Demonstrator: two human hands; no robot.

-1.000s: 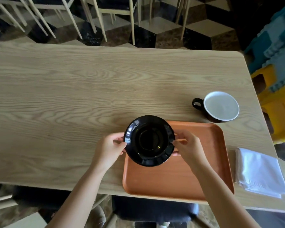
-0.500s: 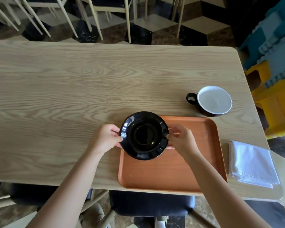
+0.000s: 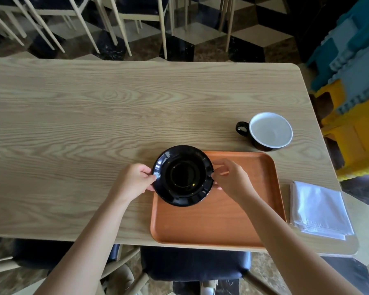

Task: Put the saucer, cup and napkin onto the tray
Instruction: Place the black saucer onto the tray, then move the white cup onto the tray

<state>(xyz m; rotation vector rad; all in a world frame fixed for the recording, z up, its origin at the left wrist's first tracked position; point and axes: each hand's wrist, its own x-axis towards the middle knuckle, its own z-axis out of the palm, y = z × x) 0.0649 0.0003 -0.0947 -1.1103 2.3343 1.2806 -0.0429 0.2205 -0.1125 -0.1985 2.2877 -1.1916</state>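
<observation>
Both hands, left hand (image 3: 134, 182) and right hand (image 3: 232, 179), pinch the saucer (image 3: 183, 175), seemingly empty, over the tray's (image 3: 217, 226) corner.

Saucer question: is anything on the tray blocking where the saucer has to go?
Nothing visible does. The tray floor is bare under the saucer, which both hands hold over its far left corner. The cup and napkin sit on the table, off the tray.

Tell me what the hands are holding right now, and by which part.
Both hands hold the black saucer by its rim: the left hand pinches the left edge, the right hand the right edge, over the tray's far left corner.
</observation>
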